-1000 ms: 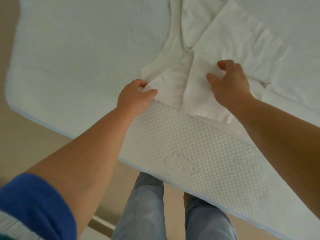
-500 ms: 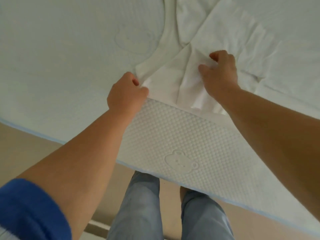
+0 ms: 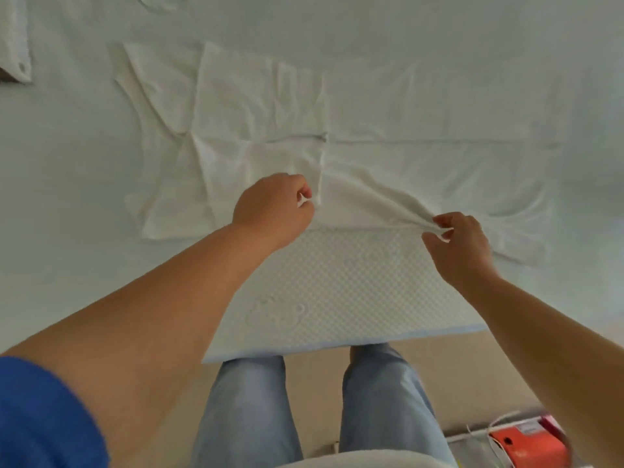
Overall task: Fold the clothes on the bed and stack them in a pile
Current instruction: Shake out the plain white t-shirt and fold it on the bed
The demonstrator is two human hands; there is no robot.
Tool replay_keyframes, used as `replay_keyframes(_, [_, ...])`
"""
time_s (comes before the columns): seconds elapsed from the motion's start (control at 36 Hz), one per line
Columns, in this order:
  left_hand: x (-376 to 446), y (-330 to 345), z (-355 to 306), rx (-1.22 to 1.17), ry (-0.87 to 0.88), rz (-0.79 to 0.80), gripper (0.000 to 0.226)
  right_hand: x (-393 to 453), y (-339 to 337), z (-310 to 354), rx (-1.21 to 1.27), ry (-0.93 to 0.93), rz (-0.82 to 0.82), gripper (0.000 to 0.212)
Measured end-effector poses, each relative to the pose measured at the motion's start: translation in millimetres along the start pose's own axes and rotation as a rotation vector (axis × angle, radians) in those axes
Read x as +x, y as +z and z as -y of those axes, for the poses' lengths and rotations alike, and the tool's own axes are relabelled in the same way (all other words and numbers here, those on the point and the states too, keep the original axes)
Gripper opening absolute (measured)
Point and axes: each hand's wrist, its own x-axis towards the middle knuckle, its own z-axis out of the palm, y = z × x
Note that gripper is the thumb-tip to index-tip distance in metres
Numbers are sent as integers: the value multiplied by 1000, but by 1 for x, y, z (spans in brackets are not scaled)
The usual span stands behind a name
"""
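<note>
A white garment (image 3: 256,130) lies spread and partly folded on the white bed (image 3: 472,79), reaching to the near edge. My left hand (image 3: 273,211) pinches a bit of its cloth near the garment's middle, by the bed's edge. My right hand (image 3: 456,241) pinches a fold of the same garment further right and lifts it slightly, so the cloth rises in a ridge between my hands. The garment's right part stretches out flat toward the right.
The mattress side (image 3: 337,298), quilted with a bear emblem, faces me, and my legs in light jeans (image 3: 250,410) stand against it. A red box (image 3: 526,444) with white cables lies on the floor at lower right. A white textured cloth (image 3: 15,38) sits at the far left.
The view has swung up over the bed. Both hands moved right along the garment's near edge and now pinch it at new spots; the cloth is spread wider.
</note>
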Motion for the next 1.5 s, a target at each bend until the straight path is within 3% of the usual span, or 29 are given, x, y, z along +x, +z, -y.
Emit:
replay_keyframes(0.14, [43,43,-45,171,149,14,36,26,-5,-60,-92,-32,-63,45])
replay_keyframes(0.28, [66,87,-85,246,156,9,40,51,-15,-110,-281,-35,-26,58])
replay_keyframes(0.47, [95,119,-129,405,105,91,48,85,-39,-152,-297,-192,21,48])
replay_keyframes(0.67, [108,135,-169,536,216,368,25,104,-55,-178,-405,-352,146,23])
replay_keyframes(0.72, [110,136,-174,517,202,415,19,108,-57,-182,-386,-351,150,27])
replay_keyframes(0.83, [115,133,-183,379,73,558,30,111,-62,-185,-247,-303,186,55])
replay_keyframes(0.92, [118,130,-189,325,50,624,37,110,-64,-190,-217,-294,97,55])
replay_keyframes(1.0, [120,128,-194,280,36,602,26,114,-66,-194,-308,-310,99,52])
replay_keyframes(1.11, [118,128,-201,264,79,561,20,120,-73,-194,-394,-385,182,23])
replay_keyframes(1.22, [119,127,-206,258,68,541,19,118,-93,-191,-225,-445,232,9])
replay_keyframes(1.31, [121,123,-208,232,56,533,15,126,-120,-183,-121,-357,305,6])
replay_keyframes(1.42, [132,113,-213,36,53,387,14,161,-150,-168,-40,-381,199,7])
replay_keyframes(1.5, [148,109,-212,-22,2,192,10,202,-157,-154,238,-246,65,10])
